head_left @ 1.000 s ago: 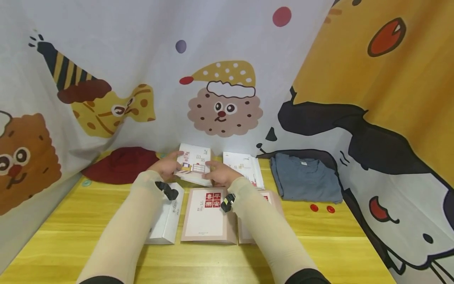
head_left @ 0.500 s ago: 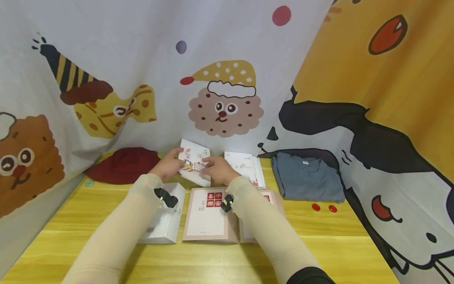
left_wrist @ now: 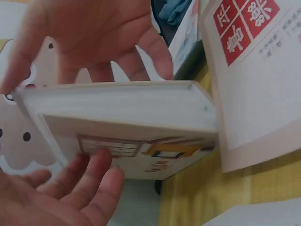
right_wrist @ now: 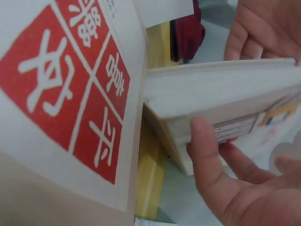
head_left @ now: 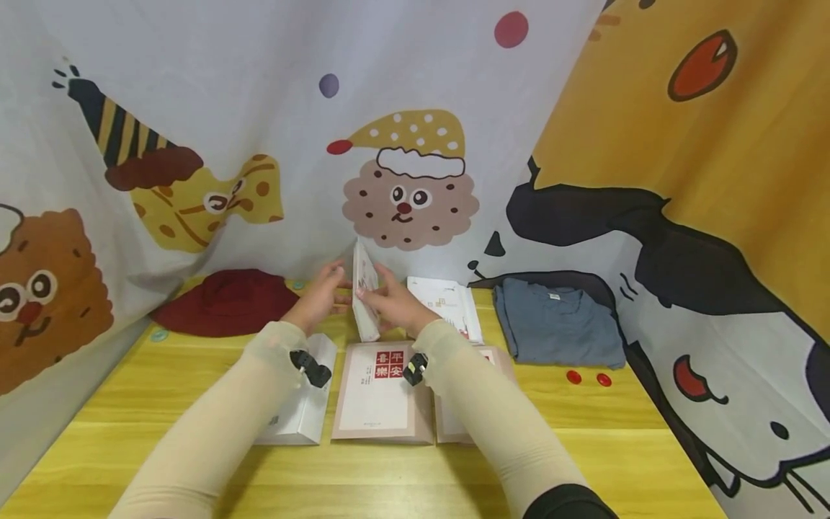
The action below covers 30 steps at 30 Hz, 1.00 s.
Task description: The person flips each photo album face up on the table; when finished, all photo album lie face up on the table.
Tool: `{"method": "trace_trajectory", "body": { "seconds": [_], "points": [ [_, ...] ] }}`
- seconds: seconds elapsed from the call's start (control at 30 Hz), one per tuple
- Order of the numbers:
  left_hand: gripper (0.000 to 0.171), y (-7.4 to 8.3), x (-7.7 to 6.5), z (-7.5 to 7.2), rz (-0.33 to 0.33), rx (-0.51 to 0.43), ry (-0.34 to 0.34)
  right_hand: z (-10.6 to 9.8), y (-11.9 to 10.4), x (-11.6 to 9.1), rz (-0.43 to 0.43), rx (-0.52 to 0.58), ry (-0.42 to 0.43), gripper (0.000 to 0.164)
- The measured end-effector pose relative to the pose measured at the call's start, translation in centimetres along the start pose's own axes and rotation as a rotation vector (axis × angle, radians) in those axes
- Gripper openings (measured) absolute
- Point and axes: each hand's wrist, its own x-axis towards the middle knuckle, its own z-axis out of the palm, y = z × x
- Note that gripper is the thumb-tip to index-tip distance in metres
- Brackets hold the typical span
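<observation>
A thick white book [head_left: 364, 292] with a printed cover stands on edge between my two hands at the back of the table. My left hand [head_left: 322, 294] is on its left side, with the fingers extended near the printed face in the left wrist view. On the other side my right hand [head_left: 397, 299] lays its thumb and straight fingers along the cover; the right wrist view shows the thumb [right_wrist: 203, 141] near a corner. A pink-bordered box-like item with red characters [head_left: 372, 396] lies just in front of the book.
A wedge-shaped white item [head_left: 308, 404] and a second pink-bordered one [head_left: 449, 418] lie partly under my forearms. Behind are a dark red hat [head_left: 223, 303], a white printed stack [head_left: 444, 303] and a folded grey-blue shirt [head_left: 558, 324]. Red discs [head_left: 573, 377] lie before the shirt.
The white book has gone from leaning back with its cover facing me to standing upright, turned edge-on. My left hand has shifted from its left edge to its side, fingers spreading; the right followed the cover.
</observation>
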Motion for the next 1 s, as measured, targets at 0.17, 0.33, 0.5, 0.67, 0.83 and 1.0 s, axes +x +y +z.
{"method": "trace_trajectory", "body": {
  "seconds": [0.17,0.33,0.5,0.67,0.83,1.0],
  "points": [
    [0.064,-0.6,0.0,0.2,-0.04,0.007,-0.088,-0.1,0.0,-0.1,-0.004,0.048,0.023,0.103],
    [0.065,-0.9,0.0,0.5,-0.098,0.066,-0.141,-0.5,0.7,0.0,0.04,0.005,0.055,0.103],
    [0.067,-1.2,0.1,0.3,-0.13,0.141,-0.17,-0.7,1.3,0.2,0.091,-0.097,0.081,0.088],
    [0.069,-2.1,0.6,-1.0,-0.211,0.174,-0.172,-0.8,1.3,-0.1,0.126,-0.168,0.081,0.078],
    [0.066,-3.0,0.9,-2.3,-0.236,0.219,-0.168,-0.8,1.7,-0.2,0.179,-0.244,0.096,0.079],
    [0.063,-3.7,1.0,-3.1,-0.232,0.193,-0.141,-0.7,2.2,0.1,0.2,-0.256,0.072,0.08]
  ]
}}
